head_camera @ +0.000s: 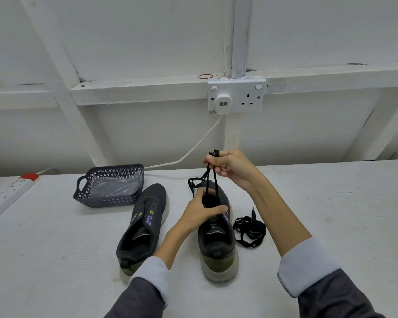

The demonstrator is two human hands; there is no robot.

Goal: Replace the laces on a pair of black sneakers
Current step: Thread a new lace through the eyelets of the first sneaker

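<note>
Two black sneakers stand side by side on a white table (55, 237), toes pointing away. The left hand (202, 212) grips the lacing area of the right-hand sneaker (216, 239). The right hand (230, 167) pinches a black lace (215, 182) drawn up from that shoe; which eyelets it passes through is hidden by the fingers. A coiled lace (249, 230) lies just beside it. The left-hand sneaker (143, 228) lies near a dark basket (110, 187).

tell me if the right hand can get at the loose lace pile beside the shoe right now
Probably yes, once freed. The right hand pinches the lace rising from the right sneaker, so it's occupied. The loose lace pile lies bare on the table just under that forearm, nothing over it.
</note>
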